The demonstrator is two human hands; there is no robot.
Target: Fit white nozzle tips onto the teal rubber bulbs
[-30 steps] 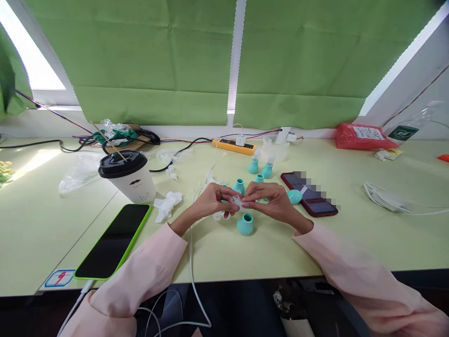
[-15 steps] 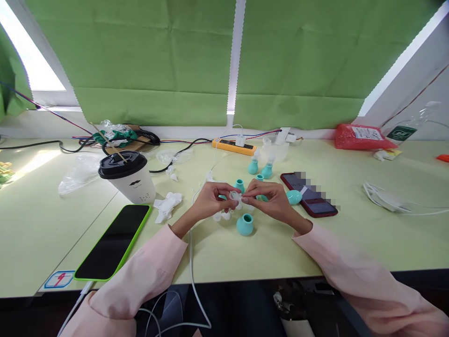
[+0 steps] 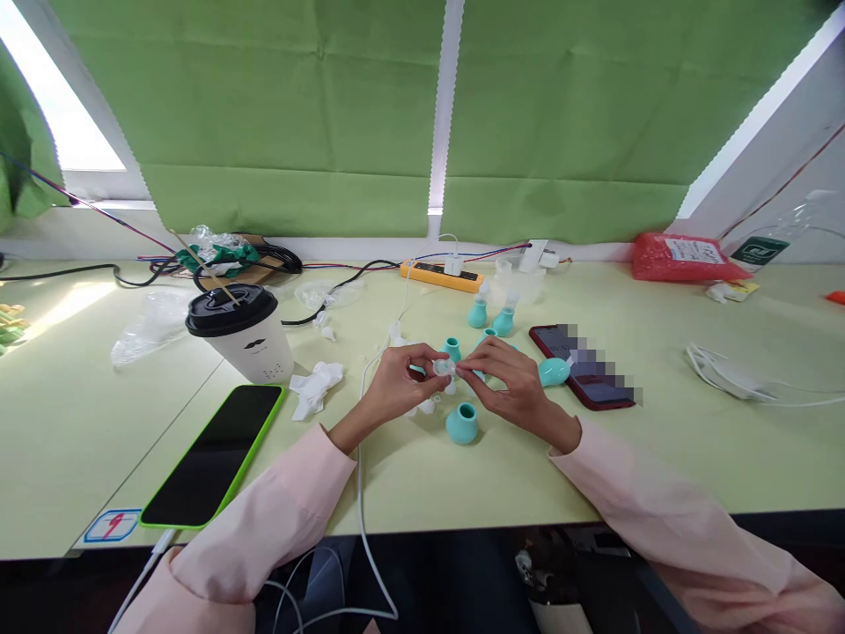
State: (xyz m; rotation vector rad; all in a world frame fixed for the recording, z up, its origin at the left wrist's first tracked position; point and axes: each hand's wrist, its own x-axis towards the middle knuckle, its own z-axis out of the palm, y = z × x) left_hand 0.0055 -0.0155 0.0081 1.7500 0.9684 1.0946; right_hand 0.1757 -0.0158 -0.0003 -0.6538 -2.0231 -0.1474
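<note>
Translucent plastic piece (image 3: 444, 366), pinched in left grip (image 3: 400, 380), right grip (image 3: 507, 380) (nearly closed) holding its edge

Not much you can actually read here tbh. Best one is the blue-bordered sticker (image 3: 113, 526) on the near edge of the table (image 3: 515, 484): a red handwritten number, 4 or 9, can't tell which. The paper cup (image 3: 260, 359) has a black moustache-shaped logo (image 3: 254, 344) with tiny lettering under it, way too small. White label (image 3: 693, 250) on the red package (image 3: 650, 257) and the green label (image 3: 760, 251) on the clear bottle (image 3: 806, 211)? Both have print, neither's legible.
</note>
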